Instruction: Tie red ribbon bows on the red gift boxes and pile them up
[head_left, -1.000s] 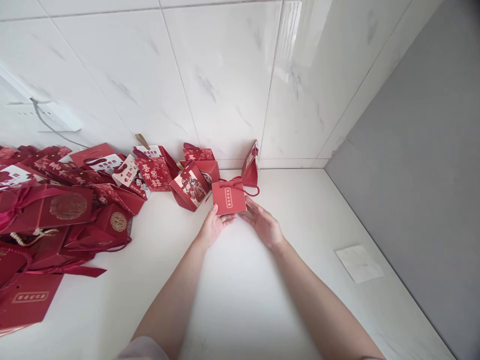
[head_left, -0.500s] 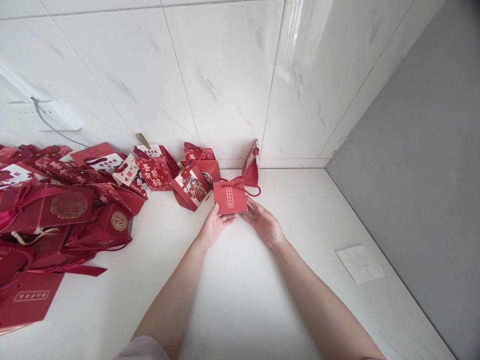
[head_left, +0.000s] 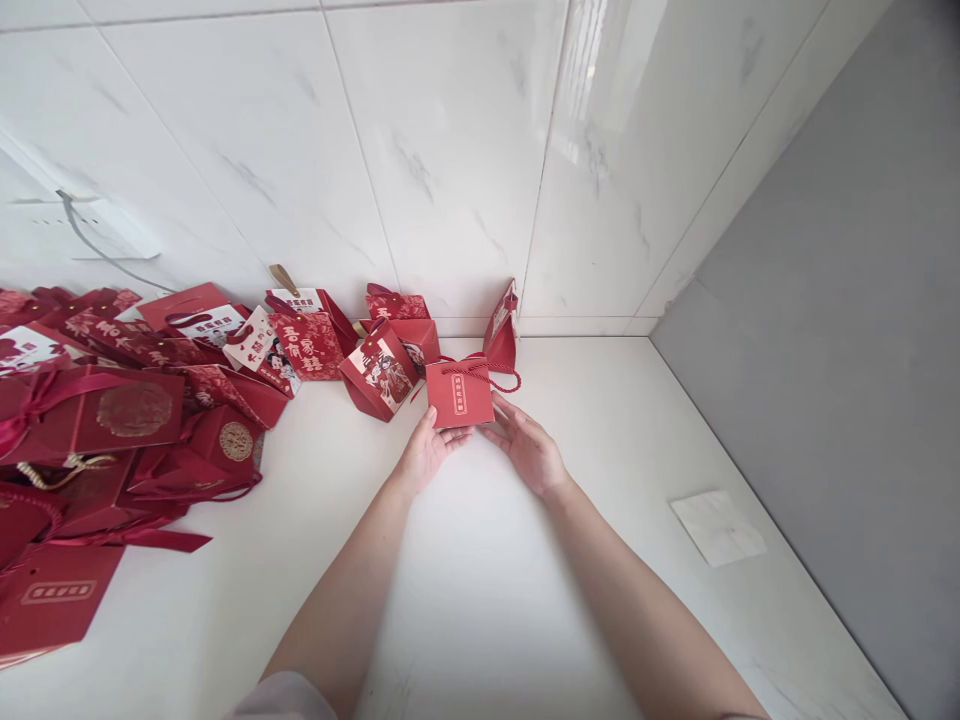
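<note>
A red gift box (head_left: 480, 405) with a twisted red cord and a small framed label is between my hands, in the middle of the view. My left hand (head_left: 429, 450) grips its lower left corner, thumb on the front face and fingers under the bottom edge. At the lower right side, my right hand (head_left: 528, 446) is closed against the box, its fingertips partly hidden behind it. Just left of it a red box with a printed picture (head_left: 381, 372) leans over. Behind on the right, a narrow red box (head_left: 501, 330) stands near the wall.
A heap of red gift boxes (head_left: 142, 410) with ribbons and cords covers the left of the white countertop (head_left: 480, 600). White tiled wall (head_left: 465, 150) rises behind. A folded white paper (head_left: 718, 527) lies at the right, near the edge by the grey surface (head_left: 840, 330).
</note>
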